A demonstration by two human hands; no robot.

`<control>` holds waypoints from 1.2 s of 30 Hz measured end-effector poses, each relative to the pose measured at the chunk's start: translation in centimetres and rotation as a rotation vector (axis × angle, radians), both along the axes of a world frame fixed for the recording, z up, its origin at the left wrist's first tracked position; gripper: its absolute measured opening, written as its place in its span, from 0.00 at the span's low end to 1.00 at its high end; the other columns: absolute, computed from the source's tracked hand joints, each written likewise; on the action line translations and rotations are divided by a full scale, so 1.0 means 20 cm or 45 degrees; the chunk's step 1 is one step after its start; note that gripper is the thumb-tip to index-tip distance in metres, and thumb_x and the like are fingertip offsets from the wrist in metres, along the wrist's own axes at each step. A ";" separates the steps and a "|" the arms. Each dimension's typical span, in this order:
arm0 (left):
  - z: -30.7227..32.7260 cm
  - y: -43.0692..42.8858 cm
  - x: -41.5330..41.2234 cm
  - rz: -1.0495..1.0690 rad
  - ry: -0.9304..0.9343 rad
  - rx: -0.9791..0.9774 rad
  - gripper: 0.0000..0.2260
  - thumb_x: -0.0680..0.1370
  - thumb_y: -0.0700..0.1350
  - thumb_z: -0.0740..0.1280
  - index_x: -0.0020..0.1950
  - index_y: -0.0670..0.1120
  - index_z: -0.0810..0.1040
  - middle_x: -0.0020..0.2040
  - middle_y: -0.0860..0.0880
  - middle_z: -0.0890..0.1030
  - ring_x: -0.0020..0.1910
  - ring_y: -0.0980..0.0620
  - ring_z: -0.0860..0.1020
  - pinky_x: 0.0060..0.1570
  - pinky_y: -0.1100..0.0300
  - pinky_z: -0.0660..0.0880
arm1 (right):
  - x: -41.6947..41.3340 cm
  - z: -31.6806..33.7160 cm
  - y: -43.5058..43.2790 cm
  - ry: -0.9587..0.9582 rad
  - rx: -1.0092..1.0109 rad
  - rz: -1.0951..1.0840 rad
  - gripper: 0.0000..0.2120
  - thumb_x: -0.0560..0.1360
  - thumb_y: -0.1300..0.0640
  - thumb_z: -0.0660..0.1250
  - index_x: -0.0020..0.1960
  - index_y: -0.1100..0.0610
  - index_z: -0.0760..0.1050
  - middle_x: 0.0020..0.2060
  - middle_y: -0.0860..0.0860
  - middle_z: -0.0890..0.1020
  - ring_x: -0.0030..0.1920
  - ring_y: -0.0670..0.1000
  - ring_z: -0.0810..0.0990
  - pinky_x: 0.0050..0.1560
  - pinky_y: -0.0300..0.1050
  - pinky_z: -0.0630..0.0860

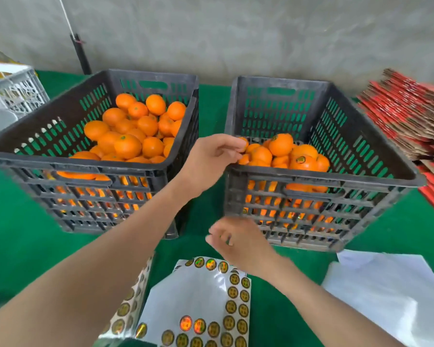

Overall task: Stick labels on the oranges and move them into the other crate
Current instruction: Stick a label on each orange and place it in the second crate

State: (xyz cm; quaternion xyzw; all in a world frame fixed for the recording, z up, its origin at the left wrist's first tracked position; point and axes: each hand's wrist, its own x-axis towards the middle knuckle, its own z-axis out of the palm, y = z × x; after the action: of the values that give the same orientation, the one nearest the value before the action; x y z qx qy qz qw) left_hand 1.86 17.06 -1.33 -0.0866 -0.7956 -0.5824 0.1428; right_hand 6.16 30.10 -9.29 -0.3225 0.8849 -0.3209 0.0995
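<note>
Currently, the fingers [232, 149] of the left hand [211, 161] are curled round an orange [244, 141] just inside the near left corner of the right crate [311, 175], with the hand over the rim. The fingers [214, 237] of the right hand [238, 244] are curled and blurred; whether they pinch a label cannot be told. This hand hovers above the label sheet [193, 291] at the near edge of the tabletop [23, 241]. A heap of oranges [281, 146] lies in the right crate. The left crate [85, 169] stands just beside it, toward the far left corner.
</note>
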 end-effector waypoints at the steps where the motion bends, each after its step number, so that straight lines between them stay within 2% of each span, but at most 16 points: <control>1: -0.01 -0.01 0.04 0.000 0.008 0.004 0.13 0.77 0.27 0.59 0.60 0.33 0.75 0.51 0.41 0.78 0.45 0.51 0.78 0.49 0.67 0.76 | 0.00 -0.10 -0.02 -0.144 0.258 -0.005 0.18 0.77 0.48 0.62 0.57 0.61 0.76 0.54 0.55 0.79 0.54 0.51 0.76 0.55 0.48 0.73; 3: -0.05 -0.03 0.11 0.003 0.025 0.006 0.12 0.78 0.28 0.59 0.59 0.34 0.76 0.50 0.42 0.78 0.47 0.51 0.78 0.51 0.66 0.76 | -0.01 -0.24 -0.05 -0.315 0.564 0.007 0.26 0.76 0.42 0.61 0.66 0.60 0.70 0.64 0.55 0.72 0.64 0.54 0.68 0.63 0.48 0.67; 5: -0.14 -0.08 0.21 0.020 0.031 -0.065 0.11 0.79 0.30 0.59 0.58 0.37 0.78 0.48 0.45 0.79 0.47 0.54 0.79 0.51 0.66 0.77 | -0.01 -0.32 -0.06 -0.377 0.636 -0.020 0.24 0.73 0.39 0.64 0.57 0.58 0.74 0.56 0.54 0.73 0.60 0.55 0.69 0.58 0.49 0.68; 7: -0.25 -0.13 0.30 0.051 -0.055 -0.145 0.12 0.79 0.30 0.60 0.56 0.40 0.79 0.47 0.47 0.80 0.46 0.56 0.80 0.50 0.67 0.77 | 0.01 -0.35 -0.06 -0.377 0.584 -0.072 0.17 0.70 0.42 0.68 0.37 0.55 0.70 0.41 0.52 0.71 0.47 0.53 0.70 0.46 0.47 0.67; 8: -0.31 -0.16 0.33 0.060 -0.136 -0.198 0.12 0.78 0.30 0.60 0.55 0.41 0.79 0.48 0.47 0.81 0.47 0.54 0.80 0.51 0.66 0.76 | 0.02 -0.35 -0.06 -0.393 0.526 -0.094 0.17 0.70 0.47 0.70 0.33 0.55 0.65 0.36 0.50 0.69 0.42 0.51 0.68 0.42 0.45 0.65; 10: -0.42 -0.22 0.37 0.025 -0.347 -0.343 0.11 0.77 0.32 0.63 0.57 0.40 0.79 0.51 0.47 0.81 0.52 0.51 0.79 0.57 0.61 0.75 | 0.04 -0.32 -0.05 -0.491 0.333 -0.136 0.14 0.71 0.56 0.70 0.34 0.56 0.67 0.33 0.48 0.69 0.37 0.49 0.68 0.37 0.43 0.63; 12: -0.50 -0.24 0.38 -0.113 -0.611 -0.460 0.14 0.76 0.37 0.68 0.62 0.42 0.76 0.56 0.48 0.79 0.56 0.52 0.77 0.61 0.59 0.72 | 0.04 -0.28 -0.04 -0.557 0.132 -0.140 0.06 0.71 0.61 0.70 0.39 0.61 0.74 0.37 0.53 0.76 0.39 0.48 0.73 0.40 0.43 0.68; 14: -0.54 -0.22 0.37 -0.210 -0.804 -0.479 0.14 0.75 0.43 0.70 0.61 0.44 0.78 0.53 0.50 0.80 0.50 0.56 0.77 0.52 0.64 0.73 | 0.04 -0.22 -0.03 -0.561 0.022 -0.130 0.07 0.70 0.63 0.71 0.46 0.64 0.78 0.47 0.58 0.80 0.49 0.52 0.78 0.54 0.46 0.71; 16: -0.55 -0.20 0.35 -0.169 -0.845 -0.528 0.04 0.74 0.45 0.71 0.46 0.46 0.84 0.37 0.52 0.80 0.35 0.60 0.75 0.35 0.69 0.70 | 0.04 -0.19 -0.02 -0.548 -0.072 -0.153 0.09 0.69 0.63 0.73 0.47 0.56 0.77 0.50 0.54 0.81 0.54 0.51 0.77 0.59 0.48 0.71; 19: -0.56 -0.21 0.34 -0.050 -0.838 -0.357 0.07 0.73 0.43 0.72 0.34 0.47 0.84 0.29 0.50 0.77 0.28 0.57 0.70 0.26 0.70 0.66 | 0.08 -0.18 -0.02 -0.415 -0.201 -0.320 0.18 0.69 0.62 0.74 0.47 0.46 0.68 0.45 0.48 0.77 0.45 0.49 0.76 0.47 0.45 0.74; 24: -0.55 -0.20 0.37 -0.009 -0.828 -0.138 0.08 0.74 0.44 0.71 0.35 0.53 0.83 0.33 0.53 0.80 0.32 0.59 0.74 0.26 0.74 0.69 | 0.16 -0.21 -0.03 0.085 -0.352 -0.456 0.03 0.71 0.62 0.72 0.44 0.58 0.79 0.46 0.51 0.78 0.50 0.50 0.77 0.53 0.45 0.73; 27: -0.55 -0.18 0.38 -0.073 -0.827 -0.034 0.07 0.76 0.43 0.69 0.38 0.50 0.83 0.34 0.47 0.78 0.32 0.54 0.70 0.28 0.69 0.67 | 0.18 -0.23 -0.05 0.193 -0.334 -0.561 0.04 0.69 0.62 0.74 0.44 0.59 0.82 0.47 0.52 0.77 0.52 0.51 0.75 0.54 0.40 0.68; 29: -0.54 -0.17 0.39 -0.088 -0.876 -0.022 0.07 0.77 0.44 0.68 0.41 0.47 0.84 0.33 0.47 0.76 0.34 0.52 0.69 0.32 0.64 0.67 | 0.19 -0.24 -0.06 0.257 -0.334 -0.604 0.04 0.68 0.62 0.75 0.43 0.59 0.83 0.43 0.53 0.78 0.48 0.51 0.75 0.49 0.39 0.68; 31: -0.54 -0.15 0.38 -0.079 -0.995 -0.034 0.13 0.77 0.51 0.68 0.44 0.41 0.83 0.35 0.46 0.76 0.36 0.50 0.71 0.39 0.60 0.68 | 0.20 -0.25 -0.06 0.253 -0.339 -0.605 0.02 0.68 0.63 0.75 0.40 0.60 0.82 0.39 0.53 0.79 0.42 0.50 0.76 0.43 0.42 0.72; 33: -0.54 -0.12 0.37 -0.048 -1.098 -0.045 0.19 0.75 0.55 0.68 0.41 0.39 0.81 0.33 0.46 0.75 0.34 0.50 0.71 0.38 0.59 0.66 | 0.21 -0.26 -0.06 0.243 -0.338 -0.588 0.03 0.68 0.64 0.74 0.37 0.61 0.80 0.36 0.53 0.80 0.37 0.51 0.76 0.39 0.46 0.74; 36: -0.56 -0.08 0.34 0.052 -1.139 -0.095 0.14 0.73 0.45 0.69 0.31 0.42 0.69 0.30 0.45 0.64 0.30 0.49 0.61 0.30 0.60 0.57 | 0.24 -0.27 -0.08 0.340 -0.312 -0.557 0.07 0.68 0.66 0.74 0.34 0.62 0.77 0.33 0.54 0.79 0.34 0.53 0.76 0.34 0.47 0.75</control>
State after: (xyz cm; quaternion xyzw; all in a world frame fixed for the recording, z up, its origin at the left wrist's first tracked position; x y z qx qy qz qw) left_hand 8.71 15.48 -12.46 0.1842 -0.8011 -0.5305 -0.2069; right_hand 11.01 28.41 -14.70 -0.1730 0.8933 -0.3941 -0.1294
